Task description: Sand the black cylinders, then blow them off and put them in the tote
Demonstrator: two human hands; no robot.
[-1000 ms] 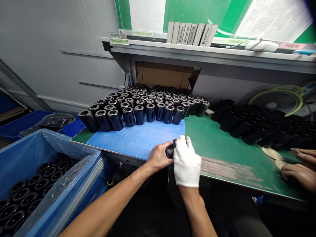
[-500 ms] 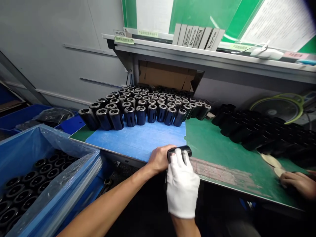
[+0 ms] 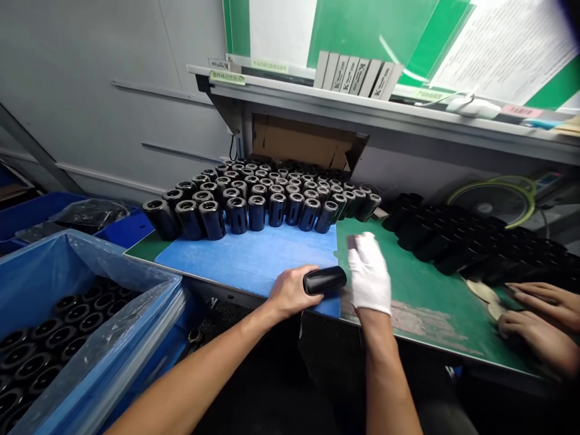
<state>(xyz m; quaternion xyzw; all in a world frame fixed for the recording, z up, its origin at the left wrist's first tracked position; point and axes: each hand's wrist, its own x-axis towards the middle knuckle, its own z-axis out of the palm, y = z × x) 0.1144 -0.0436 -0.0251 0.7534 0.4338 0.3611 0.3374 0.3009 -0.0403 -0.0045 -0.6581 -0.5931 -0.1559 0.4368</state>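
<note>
My left hand (image 3: 293, 290) is bare and wrapped around one end of a glossy black cylinder (image 3: 325, 280), which lies on its side over the front of the blue mat (image 3: 254, 257). To the right of its free end, apart from it, is my right hand (image 3: 370, 272) in a white glove, above the green table. Its fingers are drawn together and slightly blurred. A small brownish patch shows at the fingertips; I cannot tell what it is. Behind the mat, many similar black cylinders (image 3: 237, 214) stand upright in rows, some with slots in their sides.
At left, a blue bin (image 3: 136, 338) lined with clear plastic holds more black cylinders. Darker cylinders (image 3: 466, 241) stand at right near a fan (image 3: 489, 196). Another person's hands (image 3: 539, 326) are by pale discs (image 3: 483, 292). A shelf (image 3: 290, 90) with small boxes runs above.
My right hand has come off the cylinder and moved up and to the right. My left hand still holds the cylinder. The other person's second hand now shows at right.
</note>
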